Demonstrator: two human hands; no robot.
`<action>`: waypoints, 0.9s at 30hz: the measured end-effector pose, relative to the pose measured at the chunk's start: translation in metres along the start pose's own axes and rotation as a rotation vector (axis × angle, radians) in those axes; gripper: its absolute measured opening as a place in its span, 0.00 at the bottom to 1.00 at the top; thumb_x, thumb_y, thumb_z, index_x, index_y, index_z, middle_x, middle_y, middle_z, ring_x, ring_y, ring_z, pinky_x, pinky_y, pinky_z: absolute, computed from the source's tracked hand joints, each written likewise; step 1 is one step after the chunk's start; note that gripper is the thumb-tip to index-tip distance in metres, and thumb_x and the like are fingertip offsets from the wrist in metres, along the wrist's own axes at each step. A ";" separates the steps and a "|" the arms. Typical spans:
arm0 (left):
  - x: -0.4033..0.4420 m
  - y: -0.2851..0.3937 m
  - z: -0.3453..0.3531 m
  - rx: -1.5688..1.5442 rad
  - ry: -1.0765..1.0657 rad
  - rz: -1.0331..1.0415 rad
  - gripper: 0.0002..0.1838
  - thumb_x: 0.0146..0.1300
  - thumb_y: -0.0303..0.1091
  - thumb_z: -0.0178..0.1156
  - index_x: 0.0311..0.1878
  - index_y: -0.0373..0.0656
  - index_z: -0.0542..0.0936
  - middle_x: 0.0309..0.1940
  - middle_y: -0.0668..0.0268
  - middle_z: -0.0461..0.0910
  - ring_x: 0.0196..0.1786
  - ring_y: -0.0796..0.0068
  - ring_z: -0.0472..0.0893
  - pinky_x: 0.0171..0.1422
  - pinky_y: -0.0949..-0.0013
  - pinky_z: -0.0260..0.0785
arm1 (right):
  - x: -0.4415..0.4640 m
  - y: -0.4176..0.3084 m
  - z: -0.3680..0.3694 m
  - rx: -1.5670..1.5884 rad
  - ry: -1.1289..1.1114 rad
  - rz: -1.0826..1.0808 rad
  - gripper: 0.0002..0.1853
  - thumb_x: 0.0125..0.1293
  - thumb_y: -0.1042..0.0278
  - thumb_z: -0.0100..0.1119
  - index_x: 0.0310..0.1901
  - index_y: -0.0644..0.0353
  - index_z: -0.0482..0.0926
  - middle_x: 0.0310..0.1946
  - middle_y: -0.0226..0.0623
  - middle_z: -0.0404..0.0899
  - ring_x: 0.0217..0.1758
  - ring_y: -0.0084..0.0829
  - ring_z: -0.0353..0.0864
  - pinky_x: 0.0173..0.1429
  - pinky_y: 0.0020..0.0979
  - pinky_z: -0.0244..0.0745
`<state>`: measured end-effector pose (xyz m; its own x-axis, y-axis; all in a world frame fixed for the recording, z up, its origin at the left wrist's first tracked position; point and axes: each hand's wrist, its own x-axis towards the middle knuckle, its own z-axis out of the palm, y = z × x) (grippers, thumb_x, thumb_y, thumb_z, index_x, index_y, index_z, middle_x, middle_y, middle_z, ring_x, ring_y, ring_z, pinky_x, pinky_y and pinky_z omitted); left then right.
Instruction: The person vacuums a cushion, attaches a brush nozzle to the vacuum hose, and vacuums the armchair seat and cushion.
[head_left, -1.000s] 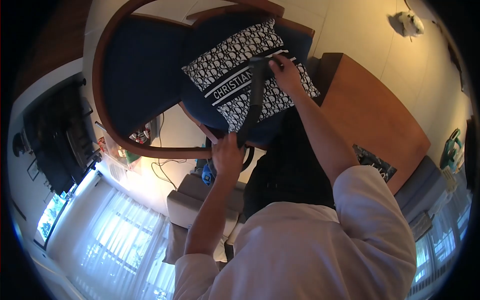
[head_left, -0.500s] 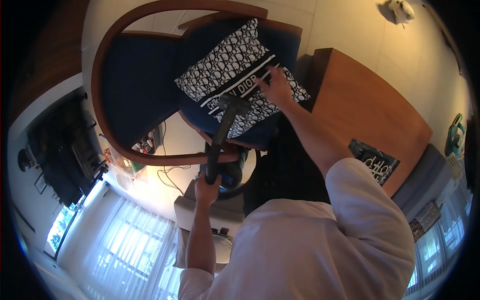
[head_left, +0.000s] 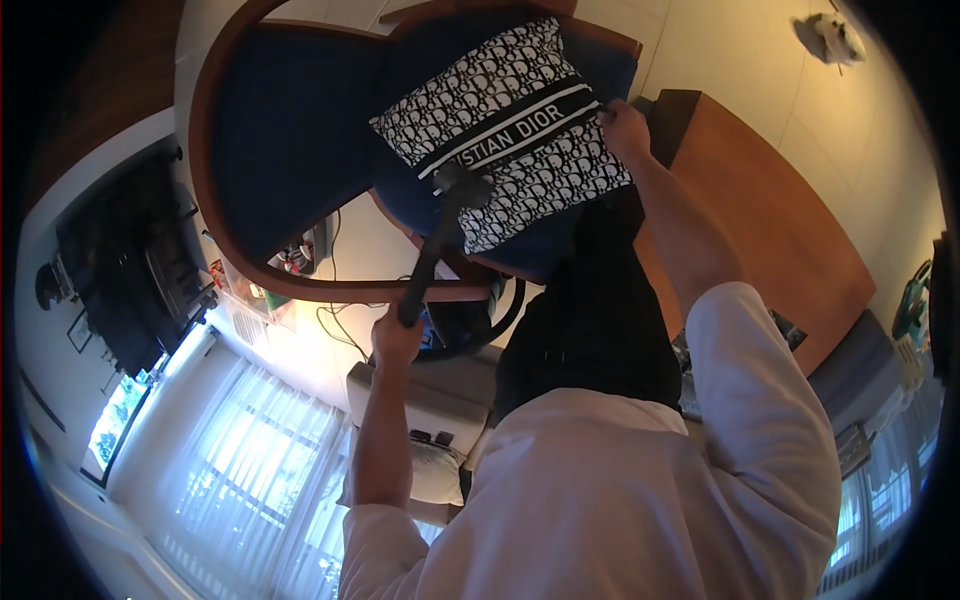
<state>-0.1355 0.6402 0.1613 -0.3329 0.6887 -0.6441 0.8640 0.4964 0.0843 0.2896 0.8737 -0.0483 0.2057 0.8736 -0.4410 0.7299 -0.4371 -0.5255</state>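
Note:
A black-and-white patterned pillow [head_left: 470,95] with a lettered dark band lies on the blue seat of a wooden-framed chair [head_left: 285,130]. My left hand [head_left: 397,340] is wrapped round the lower end of a black vacuum wand [head_left: 428,262]. The wand's wide head [head_left: 462,187] rests at the pillow's lower left part, over the start of the lettering. My right hand [head_left: 624,130] is closed on the pillow's right edge, at the end of the dark band.
Right of the chair stands a wooden table [head_left: 765,220], with a dark printed item [head_left: 787,328] partly behind my sleeve. A dark hose [head_left: 512,318] curves below the chair. Cables run across the floor. A grey sofa [head_left: 430,400] is at the bottom.
The wand head has moved from the pillow's upper right part to its lower left. My right hand left the wand, spread over the pillow, then closed on its right edge.

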 end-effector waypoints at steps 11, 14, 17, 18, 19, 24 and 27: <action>-0.042 0.052 -0.049 -0.034 0.027 0.005 0.15 0.56 0.39 0.67 0.42 0.42 0.78 0.25 0.54 0.82 0.33 0.49 0.85 0.38 0.52 0.76 | -0.008 0.032 0.001 0.097 0.058 -0.109 0.28 0.66 0.47 0.64 0.52 0.68 0.80 0.50 0.58 0.83 0.57 0.51 0.82 0.60 0.46 0.75; -0.015 0.115 -0.008 0.009 -0.001 0.412 0.21 0.52 0.42 0.71 0.45 0.45 0.76 0.32 0.52 0.83 0.39 0.47 0.84 0.43 0.47 0.76 | -0.030 0.055 -0.011 0.176 -0.250 0.113 0.30 0.65 0.47 0.67 0.54 0.71 0.80 0.48 0.58 0.83 0.54 0.47 0.84 0.58 0.41 0.76; -0.004 0.165 0.024 0.066 -0.053 0.529 0.21 0.52 0.41 0.72 0.45 0.45 0.75 0.33 0.52 0.83 0.40 0.46 0.84 0.44 0.48 0.76 | -0.029 0.083 -0.010 0.191 -0.174 0.099 0.23 0.65 0.50 0.66 0.48 0.66 0.84 0.43 0.50 0.86 0.48 0.41 0.86 0.54 0.39 0.76; -0.003 0.167 0.032 0.127 -0.068 0.549 0.21 0.52 0.41 0.72 0.44 0.45 0.75 0.33 0.52 0.83 0.40 0.46 0.84 0.44 0.48 0.76 | -0.032 0.085 -0.010 0.195 -0.108 0.130 0.21 0.65 0.51 0.66 0.46 0.65 0.85 0.41 0.47 0.87 0.46 0.40 0.86 0.53 0.38 0.76; 0.001 0.158 0.039 0.102 -0.086 0.446 0.21 0.51 0.40 0.72 0.46 0.46 0.76 0.33 0.52 0.83 0.41 0.47 0.84 0.44 0.47 0.76 | -0.029 0.086 -0.007 0.266 -0.123 0.165 0.18 0.64 0.53 0.67 0.44 0.61 0.86 0.40 0.45 0.87 0.47 0.40 0.86 0.54 0.39 0.77; -0.022 0.038 0.045 0.115 0.026 0.290 0.18 0.56 0.41 0.69 0.47 0.47 0.77 0.33 0.53 0.84 0.41 0.44 0.84 0.45 0.46 0.76 | -0.031 0.070 -0.018 0.152 -0.034 0.095 0.17 0.64 0.55 0.67 0.45 0.61 0.86 0.42 0.47 0.87 0.49 0.44 0.86 0.54 0.39 0.78; -0.051 -0.049 0.039 0.254 -0.024 0.077 0.20 0.55 0.44 0.68 0.48 0.47 0.77 0.33 0.53 0.84 0.39 0.45 0.84 0.44 0.45 0.76 | -0.028 0.075 -0.014 0.166 0.033 0.092 0.15 0.62 0.56 0.68 0.44 0.57 0.86 0.41 0.45 0.87 0.49 0.45 0.86 0.56 0.40 0.77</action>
<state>-0.1463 0.5603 0.1600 -0.2565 0.7053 -0.6609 0.9544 0.2928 -0.0580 0.3478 0.8195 -0.0658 0.2894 0.8338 -0.4701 0.5899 -0.5421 -0.5985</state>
